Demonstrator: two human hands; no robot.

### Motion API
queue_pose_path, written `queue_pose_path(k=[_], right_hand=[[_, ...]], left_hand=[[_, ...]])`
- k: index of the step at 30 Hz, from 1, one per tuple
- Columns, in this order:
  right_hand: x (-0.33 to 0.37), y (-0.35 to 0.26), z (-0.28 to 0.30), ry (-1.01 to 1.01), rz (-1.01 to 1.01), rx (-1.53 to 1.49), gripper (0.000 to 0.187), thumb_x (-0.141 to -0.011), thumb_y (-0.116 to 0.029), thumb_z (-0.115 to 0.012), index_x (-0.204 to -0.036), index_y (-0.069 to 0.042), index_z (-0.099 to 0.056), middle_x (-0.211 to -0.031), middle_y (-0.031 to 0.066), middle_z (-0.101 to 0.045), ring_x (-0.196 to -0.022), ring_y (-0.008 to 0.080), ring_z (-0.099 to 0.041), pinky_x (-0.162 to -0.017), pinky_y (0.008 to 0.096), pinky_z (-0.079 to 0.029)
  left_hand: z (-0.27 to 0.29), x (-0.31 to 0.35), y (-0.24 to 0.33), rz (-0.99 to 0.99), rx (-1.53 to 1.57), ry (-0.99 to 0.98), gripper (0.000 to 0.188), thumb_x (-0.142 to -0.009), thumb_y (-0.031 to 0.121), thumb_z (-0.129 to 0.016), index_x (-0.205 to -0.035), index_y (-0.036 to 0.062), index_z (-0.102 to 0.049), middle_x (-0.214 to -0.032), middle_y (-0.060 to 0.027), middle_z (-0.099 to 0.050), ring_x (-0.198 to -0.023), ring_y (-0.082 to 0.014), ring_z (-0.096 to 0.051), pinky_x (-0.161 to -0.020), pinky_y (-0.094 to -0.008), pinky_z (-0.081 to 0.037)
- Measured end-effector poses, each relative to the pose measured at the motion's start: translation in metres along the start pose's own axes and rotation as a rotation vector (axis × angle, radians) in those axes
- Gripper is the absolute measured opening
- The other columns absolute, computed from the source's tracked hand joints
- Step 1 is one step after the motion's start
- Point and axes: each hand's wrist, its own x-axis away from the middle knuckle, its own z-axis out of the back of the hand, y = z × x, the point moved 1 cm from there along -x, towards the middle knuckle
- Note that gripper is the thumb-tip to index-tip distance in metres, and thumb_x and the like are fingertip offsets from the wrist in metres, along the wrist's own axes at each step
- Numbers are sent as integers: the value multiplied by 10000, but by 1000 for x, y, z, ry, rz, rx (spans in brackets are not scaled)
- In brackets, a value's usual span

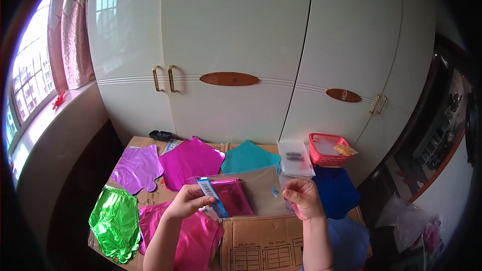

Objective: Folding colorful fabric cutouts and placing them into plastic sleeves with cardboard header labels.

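A clear plastic bag (261, 190) is stretched between both my hands above a cardboard box. Inside its left half lies a folded magenta foil balloon (235, 196). My left hand (187, 201) pinches the bag's left end together with a narrow blue and white card strip (212, 196). At the bag's right edge, my right hand (303, 198) is closed on the plastic.
Flat foil balloons lie on the cardboard: green (115, 223), purple (138, 168), magenta (191, 163), teal (249, 158), pink (193, 238), dark blue (335, 190). A red basket (326, 149) and clear bags (295, 156) sit behind. White wardrobe doors (236, 45) stand ahead, a window (27, 78) at left.
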Motion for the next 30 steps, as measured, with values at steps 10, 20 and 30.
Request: queue_pose_path(k=[10, 20, 30], right_hand=[[-1, 2, -1, 9, 43, 27, 150, -804, -116, -735, -899, -28, -661, -764, -3, -629, -660, 52, -525, -603, 187, -419], [-1, -5, -6, 72, 117, 218, 155, -814, -103, -730, -919, -27, -644, -806, -7, -636, -717, 38, -547, -646, 184, -440], [2, -5, -30, 411, 667, 1332, 262, -681, -40, -745, -895, -48, -594, -734, 66, -622, -608, 188, -616, -551, 293, -506]], left_hand=[[-3, -1, 2, -20, 32, 37, 131, -820, 70, -702, -907, -25, -680, -803, -31, -675, -721, -83, -610, -663, -236, -505], [-5, -3, 0, -45, 24, 73, 150, -814, 71, -709, -924, -28, -684, -831, -40, -682, -748, -95, -623, -673, -246, -517], [-14, -1, 7, -49, -63, 22, 127, -852, 62, -671, -948, -21, -681, -846, -35, -690, -763, -69, -615, -676, -224, -505]])
